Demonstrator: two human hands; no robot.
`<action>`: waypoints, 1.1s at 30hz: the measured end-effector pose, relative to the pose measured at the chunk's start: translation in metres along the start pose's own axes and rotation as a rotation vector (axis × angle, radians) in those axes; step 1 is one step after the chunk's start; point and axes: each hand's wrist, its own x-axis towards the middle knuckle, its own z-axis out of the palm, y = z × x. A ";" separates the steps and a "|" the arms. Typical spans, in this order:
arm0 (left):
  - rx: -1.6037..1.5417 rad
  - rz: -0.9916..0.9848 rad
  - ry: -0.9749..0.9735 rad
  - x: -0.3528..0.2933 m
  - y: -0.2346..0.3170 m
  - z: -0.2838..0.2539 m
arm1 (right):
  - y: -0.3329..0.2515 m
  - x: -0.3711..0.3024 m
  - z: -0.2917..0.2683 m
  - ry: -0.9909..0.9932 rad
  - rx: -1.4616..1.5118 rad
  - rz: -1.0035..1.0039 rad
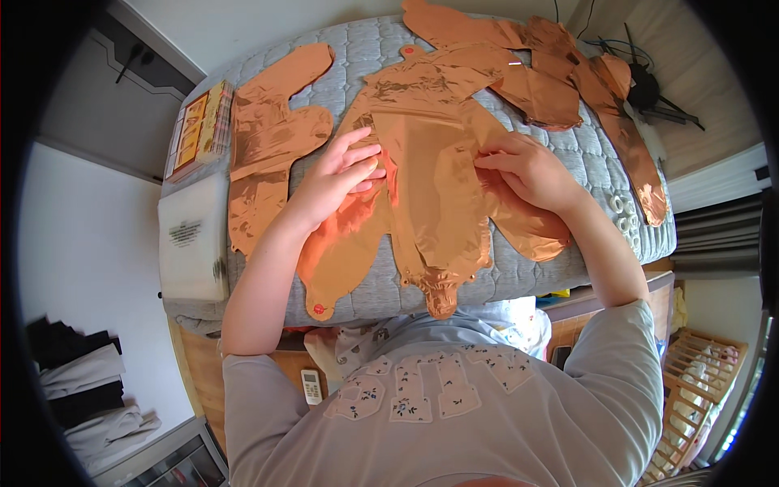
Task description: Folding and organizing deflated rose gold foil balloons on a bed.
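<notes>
A flat copper-coloured foil balloon [438, 191] lies on the grey quilted mattress [357, 296] in front of me, its surface creased and shiny. Over its left part is my left hand [342, 172], palm turned inward and fingers apart, with nothing gripped. On the other side my right hand [526, 169] has its thumb and fingers closed at the balloon's right edge, pinching the foil. The lower end of the balloon narrows to a crumpled tip near the mattress's front edge. Its left lobe ends in a tab with a small red mark [319, 309].
Another flat copper foil piece [272, 134] lies at the left, beside a stack of boxes [199, 130] and a white plastic package [193, 243]. More foil [544, 65] spreads across the far right, near a black stand [645, 85]. White rolls [623, 215] sit at the right edge.
</notes>
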 end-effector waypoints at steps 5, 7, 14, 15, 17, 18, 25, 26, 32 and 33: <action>-0.009 0.014 0.005 0.001 -0.002 0.000 | -0.001 0.001 -0.001 0.013 0.020 -0.014; 0.004 0.019 0.014 0.000 0.003 -0.002 | -0.002 0.002 -0.002 0.019 0.032 -0.027; 0.221 0.146 0.010 -0.003 0.023 -0.019 | -0.009 0.002 -0.005 0.034 0.075 -0.029; 0.314 0.212 0.017 0.002 0.022 -0.016 | -0.010 0.003 -0.005 0.038 0.073 -0.041; 0.407 0.275 0.019 0.010 0.025 0.000 | -0.009 0.001 -0.006 0.015 0.073 -0.019; 0.617 0.297 0.072 0.013 0.026 0.012 | -0.006 -0.002 -0.004 0.014 0.075 -0.016; 0.927 0.452 0.210 0.027 -0.009 0.013 | -0.005 -0.001 -0.001 0.036 0.093 -0.038; 0.923 0.473 0.204 0.027 -0.010 0.011 | -0.003 0.000 -0.001 0.022 0.091 -0.044; 0.855 0.468 0.180 0.037 -0.014 0.005 | 0.004 0.002 0.000 0.038 0.046 -0.033; 0.845 0.458 0.163 0.035 -0.014 0.008 | 0.004 -0.001 0.000 0.028 0.053 -0.015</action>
